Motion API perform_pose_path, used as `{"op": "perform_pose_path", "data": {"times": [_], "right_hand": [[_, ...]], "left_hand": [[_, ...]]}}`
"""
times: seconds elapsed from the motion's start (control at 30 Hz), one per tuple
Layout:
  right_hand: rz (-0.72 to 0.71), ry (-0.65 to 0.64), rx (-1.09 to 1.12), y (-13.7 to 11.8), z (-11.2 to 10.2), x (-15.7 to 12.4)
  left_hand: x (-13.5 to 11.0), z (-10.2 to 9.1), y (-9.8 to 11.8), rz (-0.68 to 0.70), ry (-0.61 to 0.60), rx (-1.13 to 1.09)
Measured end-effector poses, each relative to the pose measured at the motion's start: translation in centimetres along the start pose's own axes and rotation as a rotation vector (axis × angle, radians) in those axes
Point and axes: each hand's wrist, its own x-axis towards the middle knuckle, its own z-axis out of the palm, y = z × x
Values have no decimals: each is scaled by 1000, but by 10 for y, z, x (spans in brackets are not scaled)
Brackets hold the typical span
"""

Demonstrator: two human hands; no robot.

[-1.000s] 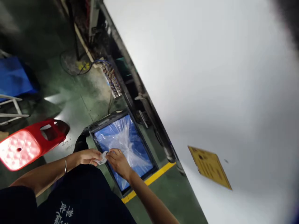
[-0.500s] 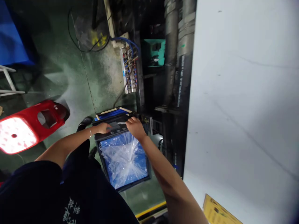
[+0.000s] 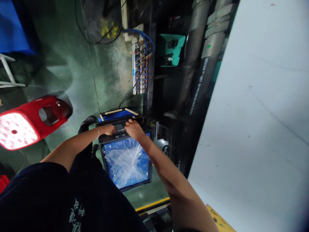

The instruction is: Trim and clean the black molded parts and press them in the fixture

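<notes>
A black plastic crate [image 3: 150, 167] stands low in front of me, with pale lettering on its dark side. Inside it, a clear plastic bag [image 3: 130, 164] is gathered to a twist at the middle, with blue showing beneath. My left hand [image 3: 107, 129] is closed at the crate's dark side, by the left end of a small grey label card [image 3: 120, 127]. At the card's right end, my right hand [image 3: 134, 129] has its fingers curled down against the same side. What the fingertips of either hand grip is hidden.
A red plastic stool [image 3: 31, 124] stands at the left. Behind the crate are a blue item with pale bars [image 3: 114, 114], a valve manifold [image 3: 140, 69] with hoses, and a teal bin [image 3: 172, 48]. Thick pipes [image 3: 212, 42] run beside a large white panel [image 3: 260, 106] at right.
My left hand's extended finger has curled in, and the right hand has shifted slightly left. The view has swung, so the machinery and panel appear further right.
</notes>
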Motion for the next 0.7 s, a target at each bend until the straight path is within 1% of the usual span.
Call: {"op": "perform_pose_path", "data": {"times": [0.17, 0.33, 0.5, 0.7], "right_hand": [[-11, -75, 28, -12, 4, 5], [-8, -144, 75, -23, 14, 26], [8, -207, 116, -21, 28, 49], [92, -285, 150, -21, 37, 61]], "left_hand": [[1, 1, 5, -70, 19, 85], [4, -6, 3, -125, 7, 121], [6, -15, 6, -143, -20, 173], [3, -18, 12, -173, -11, 204]]}}
